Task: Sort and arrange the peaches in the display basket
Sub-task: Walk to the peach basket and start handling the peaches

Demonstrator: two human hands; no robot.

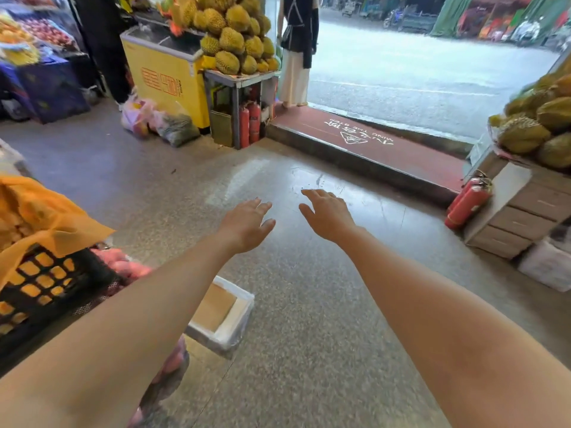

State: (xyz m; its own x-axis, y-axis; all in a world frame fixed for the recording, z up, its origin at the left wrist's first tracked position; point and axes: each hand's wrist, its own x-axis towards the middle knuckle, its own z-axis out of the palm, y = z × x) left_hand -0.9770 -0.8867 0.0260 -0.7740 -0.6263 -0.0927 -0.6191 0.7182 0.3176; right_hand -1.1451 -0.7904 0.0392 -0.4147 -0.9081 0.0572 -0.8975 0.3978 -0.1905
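Both my arms stretch forward over the shop floor. My left hand point(247, 223) and my right hand point(327, 214) hang side by side in the air, fingers spread and relaxed, holding nothing. Pink peaches point(123, 262) show at the lower left, partly hidden behind my left forearm, beside a black plastic crate point(46, 291) lined with orange paper. More pink fruit point(173, 362) peeks out below that forearm. Both hands are well to the right of the peaches and do not touch them.
A white foam box point(228, 322) lies on the floor under my left arm. Durian piles point(234, 35) stand on a table ahead and on boxes at the right point(537, 125). Red extinguishers point(466, 205), a red doorstep point(370, 146), a yellow freezer point(167, 78) and a standing person point(296, 47) border the floor.
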